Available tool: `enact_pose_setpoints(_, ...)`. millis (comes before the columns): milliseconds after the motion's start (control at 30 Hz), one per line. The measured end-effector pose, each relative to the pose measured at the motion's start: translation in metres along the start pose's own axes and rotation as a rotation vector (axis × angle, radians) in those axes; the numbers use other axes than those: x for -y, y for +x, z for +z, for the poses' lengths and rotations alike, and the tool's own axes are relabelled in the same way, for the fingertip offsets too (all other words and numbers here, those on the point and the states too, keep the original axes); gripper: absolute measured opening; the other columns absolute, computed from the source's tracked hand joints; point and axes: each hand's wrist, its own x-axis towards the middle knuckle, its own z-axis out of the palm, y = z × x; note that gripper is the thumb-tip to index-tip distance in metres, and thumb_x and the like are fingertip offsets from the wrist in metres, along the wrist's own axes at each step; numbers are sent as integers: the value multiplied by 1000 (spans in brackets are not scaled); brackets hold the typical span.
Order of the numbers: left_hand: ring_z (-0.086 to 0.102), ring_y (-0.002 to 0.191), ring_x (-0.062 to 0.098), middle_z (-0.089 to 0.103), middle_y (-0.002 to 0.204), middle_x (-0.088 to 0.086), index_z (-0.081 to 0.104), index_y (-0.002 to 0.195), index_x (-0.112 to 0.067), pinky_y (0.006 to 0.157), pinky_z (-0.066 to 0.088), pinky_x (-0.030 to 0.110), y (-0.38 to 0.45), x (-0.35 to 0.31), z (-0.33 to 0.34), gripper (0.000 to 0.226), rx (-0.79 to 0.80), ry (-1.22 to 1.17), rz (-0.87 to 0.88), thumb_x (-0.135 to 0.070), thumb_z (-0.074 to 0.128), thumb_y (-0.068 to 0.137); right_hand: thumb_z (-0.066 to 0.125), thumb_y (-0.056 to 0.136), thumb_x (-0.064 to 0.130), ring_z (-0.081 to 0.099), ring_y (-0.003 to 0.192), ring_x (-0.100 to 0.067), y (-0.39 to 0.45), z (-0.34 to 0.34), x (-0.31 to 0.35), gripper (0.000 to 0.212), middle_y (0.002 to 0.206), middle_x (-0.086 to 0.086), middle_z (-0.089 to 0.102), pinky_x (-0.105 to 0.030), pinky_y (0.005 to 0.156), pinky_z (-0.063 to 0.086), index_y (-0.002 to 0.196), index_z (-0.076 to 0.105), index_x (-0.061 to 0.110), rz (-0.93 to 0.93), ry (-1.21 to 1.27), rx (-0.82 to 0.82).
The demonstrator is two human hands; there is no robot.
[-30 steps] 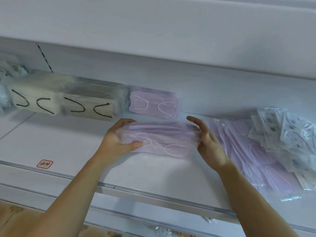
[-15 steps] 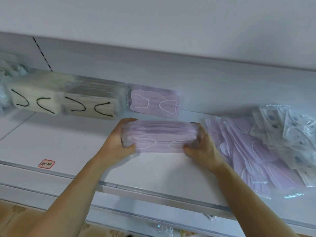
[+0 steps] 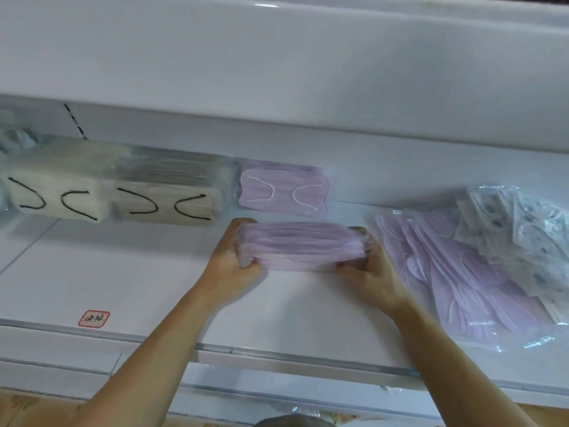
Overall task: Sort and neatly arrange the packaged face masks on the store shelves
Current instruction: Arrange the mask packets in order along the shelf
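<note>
Just in front of the upright lilac mask packet, left hand and right hand each clamp a grip on one end of the lilac mask stack, whose slippery wrappers could fan apart if squeezed unevenly.

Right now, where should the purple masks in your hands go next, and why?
Probably back against the standing purple pack. Both hands, left and right, grip the purple stack just before it, and a loose purple pile waits.
</note>
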Motion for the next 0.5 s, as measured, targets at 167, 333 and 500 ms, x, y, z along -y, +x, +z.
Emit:
enact_pose_setpoints(167, 61, 87, -12, 65, 101, -7, 55, 110, -24, 79, 44, 7, 3, -11, 0, 47, -22, -85, -16, -8, 74, 70, 83, 74, 21, 64, 76, -3, -3, -4, 0, 56, 87, 15, 71, -25, 74, 52, 125, 58, 20, 3, -6, -59)
enact_pose_setpoints(333, 58, 76, -7, 60, 95, -16, 51, 122, -28, 73, 44, 14, 22, -3, 2, 52, -164, -43, -162, -8, 79, 83, 81, 81, 5, 69, 90, -11, 21, 0, -2, 30, 96, 1, 77, -34, 83, 56, 108, 69, 5, 16, -38, -170)
enact_pose_setpoints(500, 59, 93, 14, 61, 104, -3, 55, 113, -21, 77, 46, 25, 7, 8, 13, 34, -285, 200, -36, -9, 67, 84, 68, 85, -21, 61, 64, 11, 54, 3, 4, 34, 72, 11, 66, -9, 62, 48, 90, 59, 12, 78, -3, -262)
